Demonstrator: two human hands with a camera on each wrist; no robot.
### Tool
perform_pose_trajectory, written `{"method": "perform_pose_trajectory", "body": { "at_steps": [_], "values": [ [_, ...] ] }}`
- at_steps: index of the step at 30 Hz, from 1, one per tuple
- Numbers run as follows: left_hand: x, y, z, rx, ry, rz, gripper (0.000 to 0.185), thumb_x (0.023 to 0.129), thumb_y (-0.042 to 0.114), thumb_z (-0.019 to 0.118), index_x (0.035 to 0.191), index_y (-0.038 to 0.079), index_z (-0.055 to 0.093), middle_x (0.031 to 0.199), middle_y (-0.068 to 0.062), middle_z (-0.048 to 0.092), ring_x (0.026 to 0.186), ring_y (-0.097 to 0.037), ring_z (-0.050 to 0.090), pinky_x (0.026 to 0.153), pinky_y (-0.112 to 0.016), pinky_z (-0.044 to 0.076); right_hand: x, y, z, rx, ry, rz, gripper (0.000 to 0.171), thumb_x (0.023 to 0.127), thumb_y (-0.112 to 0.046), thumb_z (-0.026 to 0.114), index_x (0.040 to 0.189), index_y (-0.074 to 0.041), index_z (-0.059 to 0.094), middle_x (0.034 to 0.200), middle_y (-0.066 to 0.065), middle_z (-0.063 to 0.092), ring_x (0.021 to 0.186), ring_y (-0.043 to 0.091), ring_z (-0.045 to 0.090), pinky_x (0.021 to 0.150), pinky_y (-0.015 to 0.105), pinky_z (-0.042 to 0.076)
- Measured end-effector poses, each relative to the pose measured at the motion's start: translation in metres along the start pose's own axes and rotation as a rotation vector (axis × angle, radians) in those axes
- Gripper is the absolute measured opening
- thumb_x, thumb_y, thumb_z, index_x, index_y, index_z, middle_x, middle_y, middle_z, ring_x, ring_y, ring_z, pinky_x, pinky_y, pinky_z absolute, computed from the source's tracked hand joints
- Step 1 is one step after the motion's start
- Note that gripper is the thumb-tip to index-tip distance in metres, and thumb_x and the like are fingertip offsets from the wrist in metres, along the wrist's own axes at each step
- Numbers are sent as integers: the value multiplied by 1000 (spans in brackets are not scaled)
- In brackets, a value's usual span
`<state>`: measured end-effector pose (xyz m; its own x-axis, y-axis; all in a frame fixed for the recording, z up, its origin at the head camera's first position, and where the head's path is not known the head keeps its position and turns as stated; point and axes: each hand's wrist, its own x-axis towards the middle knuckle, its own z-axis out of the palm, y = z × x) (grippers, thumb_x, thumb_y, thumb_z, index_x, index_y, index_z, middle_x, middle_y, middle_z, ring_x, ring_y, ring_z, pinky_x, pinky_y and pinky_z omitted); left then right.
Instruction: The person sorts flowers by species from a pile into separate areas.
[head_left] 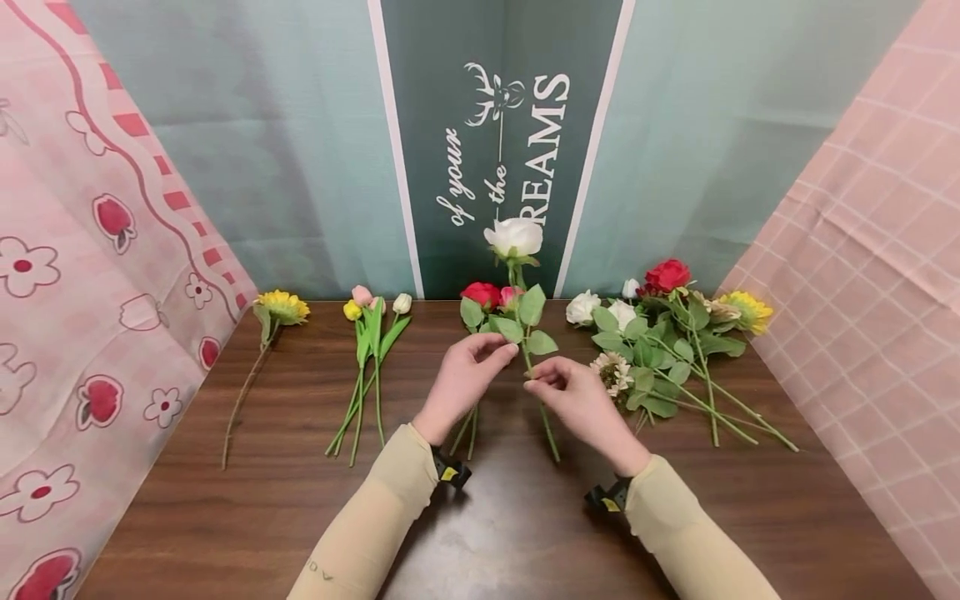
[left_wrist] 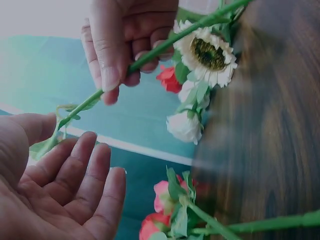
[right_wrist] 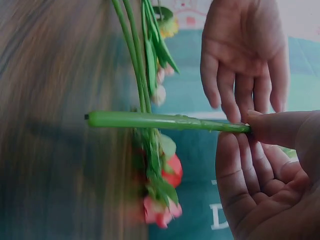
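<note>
A white rose [head_left: 516,238] with green leaves stands nearly upright above the table, its bloom at the top. Lower down, my right hand [head_left: 577,400] pinches its green stem [right_wrist: 150,121] between thumb and fingers. My left hand [head_left: 472,371] is higher up, thumb and index finger at the leafy part of the stem, its other fingers loosely spread in the left wrist view. Whether it grips stem or leaf is hard to tell. Behind the hands, a red rose [head_left: 480,293] and a pink rose [head_left: 509,297] lie on the table, stems partly hidden by my left hand.
On the brown table [head_left: 285,517], a sunflower [head_left: 282,307] lies at the left beside several tulips [head_left: 375,325]. A mixed pile at the right holds a red rose [head_left: 666,277], white roses [head_left: 582,308], another sunflower [head_left: 746,311] and a cream daisy-like flower [left_wrist: 209,54]. Curtains surround the table.
</note>
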<state>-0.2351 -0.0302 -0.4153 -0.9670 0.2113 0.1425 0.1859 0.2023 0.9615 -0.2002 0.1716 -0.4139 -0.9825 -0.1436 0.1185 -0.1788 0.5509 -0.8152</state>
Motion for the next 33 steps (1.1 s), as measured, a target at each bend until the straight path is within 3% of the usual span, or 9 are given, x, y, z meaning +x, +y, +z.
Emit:
{"method": "perform_pose_trajectory", "body": {
  "at_steps": [4, 7, 14, 17, 21, 26, 33],
  "values": [
    [2, -3, -3, -113, 11, -46, 27, 93, 34, 78, 103, 10, 74, 93, -2, 70, 83, -17, 60, 71, -30, 51, 1, -3, 17, 31, -29, 6, 14, 92, -18, 78, 101, -8, 73, 88, 0, 71, 77, 15, 64, 67, 30, 53],
    [3, -4, -4, -182, 1, -73, 27, 91, 30, 80, 106, 9, 74, 96, -3, 72, 85, -17, 62, 75, -31, 54, 0, -4, 23, 56, -52, 15, 14, 92, -17, 78, 102, -8, 72, 88, 0, 70, 74, 16, 65, 65, 30, 54],
    [4, -7, -5, -261, -45, -126, 24, 95, 25, 76, 107, 5, 71, 90, -8, 68, 83, -23, 62, 85, -52, 56, -1, -4, 29, 143, -94, 25, 17, 93, -13, 77, 104, -3, 69, 89, 4, 70, 73, 27, 69, 64, 32, 58],
    [5, -8, -7, -303, -42, -140, 23, 97, 22, 73, 110, 4, 69, 91, -9, 67, 85, -27, 64, 88, -54, 56, -1, -4, 32, 187, -124, 39, 18, 94, -12, 75, 106, -1, 69, 91, 5, 70, 74, 26, 70, 66, 35, 60],
    [7, -6, -12, -316, -10, -147, 25, 99, 23, 71, 114, 4, 68, 95, -10, 67, 86, -26, 67, 88, -50, 58, -2, -3, 35, 266, -186, 53, 19, 95, -7, 71, 110, 4, 67, 95, 10, 71, 77, 23, 70, 70, 37, 62],
    [8, -2, -16, -298, 26, -127, 24, 100, 25, 70, 113, 5, 67, 91, -11, 64, 82, -22, 63, 79, -38, 60, -1, -1, 37, 390, -261, 74, 15, 96, -1, 66, 108, 9, 64, 92, 18, 71, 81, 28, 72, 73, 39, 63],
    [9, -3, -14, -284, 9, -118, 22, 102, 25, 66, 111, 4, 64, 91, -11, 62, 81, -21, 63, 74, -33, 60, -1, -1, 36, 459, -312, 102, 27, 98, -1, 58, 121, 15, 60, 105, 29, 69, 88, 31, 72, 79, 40, 62]
  ]
}}
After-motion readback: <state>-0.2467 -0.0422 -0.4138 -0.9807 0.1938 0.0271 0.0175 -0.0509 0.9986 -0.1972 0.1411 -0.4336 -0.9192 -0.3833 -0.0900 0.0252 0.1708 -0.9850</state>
